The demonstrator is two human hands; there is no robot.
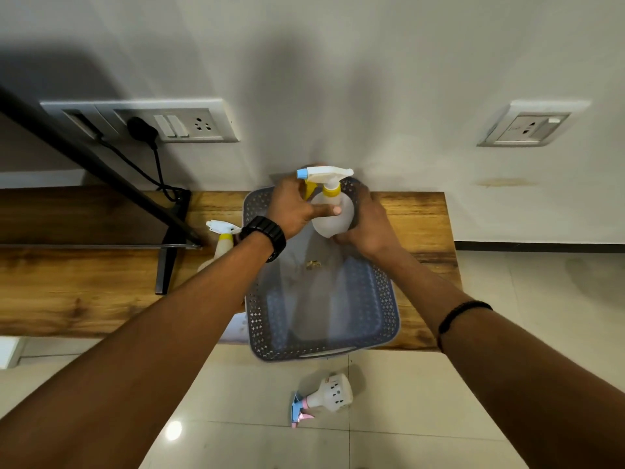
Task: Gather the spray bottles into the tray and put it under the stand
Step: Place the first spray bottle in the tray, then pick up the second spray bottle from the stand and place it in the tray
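Note:
A grey perforated tray sits on the wooden stand, its near end overhanging the stand's front edge. Both hands hold a translucent spray bottle with a yellow collar and white-blue nozzle upright over the tray's far end. My left hand grips its side and my right hand cups it from the right and beneath. A second yellow-collared spray bottle stands on the stand left of the tray, partly hidden by my left forearm. A third bottle, with a pink and blue nozzle, lies on the floor below the tray.
A dark flat screen on black legs stands on the left part of the stand, close to the second bottle. A black cable runs from the wall socket down behind it. The wall is right behind the tray. Glossy floor tiles lie below.

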